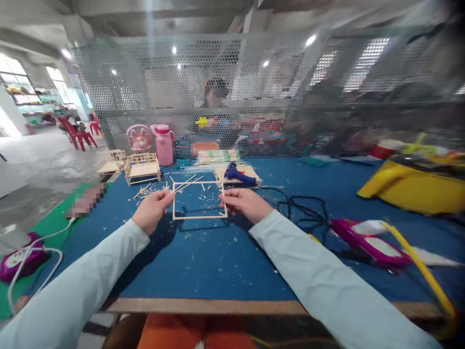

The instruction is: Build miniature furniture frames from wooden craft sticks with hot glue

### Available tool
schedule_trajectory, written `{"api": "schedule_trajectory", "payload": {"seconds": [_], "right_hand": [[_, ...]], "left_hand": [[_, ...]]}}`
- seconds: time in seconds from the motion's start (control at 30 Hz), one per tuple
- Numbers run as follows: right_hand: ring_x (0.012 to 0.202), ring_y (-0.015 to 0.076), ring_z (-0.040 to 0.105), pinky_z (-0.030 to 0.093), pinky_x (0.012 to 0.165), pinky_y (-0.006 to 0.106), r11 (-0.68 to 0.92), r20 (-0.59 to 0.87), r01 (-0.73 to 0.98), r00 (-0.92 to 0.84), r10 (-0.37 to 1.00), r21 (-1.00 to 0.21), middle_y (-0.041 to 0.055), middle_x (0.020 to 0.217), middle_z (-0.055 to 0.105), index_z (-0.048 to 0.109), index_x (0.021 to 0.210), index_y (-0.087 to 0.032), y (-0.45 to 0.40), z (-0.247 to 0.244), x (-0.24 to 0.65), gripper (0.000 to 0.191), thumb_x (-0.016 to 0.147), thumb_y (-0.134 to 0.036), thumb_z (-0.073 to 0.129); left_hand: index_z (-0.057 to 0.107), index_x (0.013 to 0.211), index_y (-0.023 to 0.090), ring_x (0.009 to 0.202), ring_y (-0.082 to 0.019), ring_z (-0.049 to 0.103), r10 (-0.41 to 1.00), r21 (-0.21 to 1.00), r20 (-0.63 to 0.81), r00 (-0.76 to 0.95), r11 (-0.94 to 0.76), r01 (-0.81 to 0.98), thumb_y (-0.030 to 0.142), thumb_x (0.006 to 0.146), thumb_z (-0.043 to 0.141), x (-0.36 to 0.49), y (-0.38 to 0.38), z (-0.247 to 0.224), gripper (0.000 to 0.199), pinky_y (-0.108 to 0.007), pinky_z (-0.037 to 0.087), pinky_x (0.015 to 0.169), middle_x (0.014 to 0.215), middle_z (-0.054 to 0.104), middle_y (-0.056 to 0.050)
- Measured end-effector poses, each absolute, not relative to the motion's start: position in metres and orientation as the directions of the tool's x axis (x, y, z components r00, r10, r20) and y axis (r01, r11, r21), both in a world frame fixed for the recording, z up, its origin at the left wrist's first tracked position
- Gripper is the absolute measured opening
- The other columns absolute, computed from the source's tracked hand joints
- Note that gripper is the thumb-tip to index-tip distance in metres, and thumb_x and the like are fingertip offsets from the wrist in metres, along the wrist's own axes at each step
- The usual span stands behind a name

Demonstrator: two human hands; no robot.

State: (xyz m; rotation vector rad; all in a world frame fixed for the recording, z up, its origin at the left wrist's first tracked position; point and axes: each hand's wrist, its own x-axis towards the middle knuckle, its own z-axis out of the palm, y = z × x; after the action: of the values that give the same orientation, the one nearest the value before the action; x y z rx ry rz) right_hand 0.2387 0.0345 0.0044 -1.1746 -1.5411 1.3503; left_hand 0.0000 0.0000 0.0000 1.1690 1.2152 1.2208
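Note:
Between my two hands a rectangular frame of thin wooden sticks (199, 217) is held up above the blue table. My left hand (153, 209) pinches its left side, and my right hand (244, 202) grips the right side. A short stick end shows inside the frame's lower right corner. Behind it, loose wooden sticks (189, 183) and small scraps are scattered on the table. Just beyond my right hand, a dark blue glue gun (240, 175) rests on a stack of wooden pieces (254, 182).
Small wooden stick models (142, 168) stand at the back left, near a pink bottle (164, 148). A black cable (308, 207) and a purple power strip (370, 242) lie to the right, before a yellow bag (410, 186). A perforated screen (181, 92) closes the table's far side.

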Motion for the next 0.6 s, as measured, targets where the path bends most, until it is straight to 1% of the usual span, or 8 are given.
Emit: {"api": "schedule_trajectory", "payload": {"seconds": [0.07,0.17,0.27,0.33,0.4,0.47,0.53,0.6], "right_hand": [[0.037,0.0036,0.046,0.035,0.035,0.014,-0.031,-0.069,0.131,-0.295,0.953,-0.991,-0.0022,0.053,0.061,0.050,0.080,-0.015,0.033,0.007,0.245,0.022,0.066,-0.023,0.065],[0.036,0.0057,0.047,0.035,0.034,0.015,-0.096,-0.142,0.160,-0.309,0.940,-0.982,-0.0032,0.051,0.062,0.043,0.081,-0.018,0.031,0.008,0.251,0.029,0.064,-0.018,0.066],[0.036,0.0069,0.048,0.037,0.034,0.016,-0.147,-0.219,0.237,-0.315,0.923,-0.960,-0.0031,0.051,0.062,0.038,0.078,-0.020,0.030,0.004,0.248,0.030,0.065,-0.014,0.065],[0.036,0.0074,0.049,0.038,0.035,0.017,-0.165,-0.255,0.301,-0.294,0.921,-0.939,-0.0035,0.049,0.061,0.037,0.076,-0.020,0.029,0.001,0.244,0.031,0.066,-0.013,0.065],[0.036,0.0080,0.048,0.037,0.034,0.017,-0.141,-0.249,0.387,-0.244,0.937,-0.911,-0.0044,0.047,0.058,0.037,0.073,-0.020,0.029,0.002,0.243,0.030,0.067,-0.015,0.066],[0.035,0.0077,0.047,0.035,0.033,0.017,-0.073,-0.173,0.470,-0.173,0.970,-0.880,-0.0045,0.046,0.056,0.039,0.070,-0.020,0.030,0.006,0.247,0.027,0.069,-0.023,0.066],[0.036,0.0062,0.044,0.032,0.033,0.017,0.043,-0.004,0.510,-0.090,0.996,-0.859,-0.0038,0.049,0.055,0.042,0.066,-0.019,0.031,0.012,0.256,0.024,0.073,-0.032,0.062],[0.036,0.0051,0.042,0.032,0.036,0.017,0.170,0.193,0.532,-0.011,0.981,-0.830,-0.0036,0.050,0.054,0.046,0.064,-0.018,0.034,0.016,0.265,0.024,0.076,-0.035,0.056]], "left_hand": [[0.048,0.059,0.014,0.044,-0.003,0.034,0.992,0.991,-0.122,0.040,0.124,-0.057,0.044,0.057,0.071,0.000,-0.002,0.001,0.037,-0.016,0.028,0.042,0.050,0.041,0.007],[0.050,0.057,0.014,0.042,-0.004,0.035,0.965,0.968,-0.249,0.077,0.249,0.004,0.043,0.056,0.071,-0.001,-0.003,0.001,0.036,-0.017,0.029,0.042,0.048,0.042,0.006],[0.052,0.054,0.014,0.039,-0.004,0.036,0.948,0.935,-0.315,0.053,0.301,0.185,0.041,0.057,0.070,-0.004,0.000,-0.002,0.033,-0.018,0.026,0.039,0.044,0.044,0.005],[0.051,0.051,0.014,0.036,-0.005,0.034,0.949,0.899,-0.314,0.031,0.286,0.331,0.043,0.060,0.068,-0.007,0.003,-0.006,0.034,-0.019,0.024,0.038,0.042,0.044,0.005],[0.050,0.049,0.016,0.034,-0.006,0.035,0.967,0.854,-0.256,-0.012,0.232,0.466,0.046,0.064,0.063,-0.012,0.007,-0.009,0.036,-0.021,0.024,0.038,0.040,0.044,0.004],[0.050,0.050,0.017,0.035,-0.008,0.037,0.992,0.801,-0.110,-0.063,0.126,0.585,0.050,0.069,0.055,-0.018,0.011,-0.011,0.038,-0.022,0.026,0.040,0.040,0.044,0.004],[0.054,0.055,0.016,0.040,-0.010,0.040,0.993,0.746,0.078,-0.084,-0.002,0.666,0.051,0.074,0.048,-0.023,0.015,-0.011,0.040,-0.023,0.029,0.043,0.042,0.045,0.003],[0.060,0.063,0.015,0.046,-0.011,0.043,0.974,0.699,0.218,-0.055,-0.117,0.706,0.049,0.076,0.044,-0.025,0.017,-0.011,0.040,-0.023,0.031,0.047,0.046,0.049,0.003]]}}
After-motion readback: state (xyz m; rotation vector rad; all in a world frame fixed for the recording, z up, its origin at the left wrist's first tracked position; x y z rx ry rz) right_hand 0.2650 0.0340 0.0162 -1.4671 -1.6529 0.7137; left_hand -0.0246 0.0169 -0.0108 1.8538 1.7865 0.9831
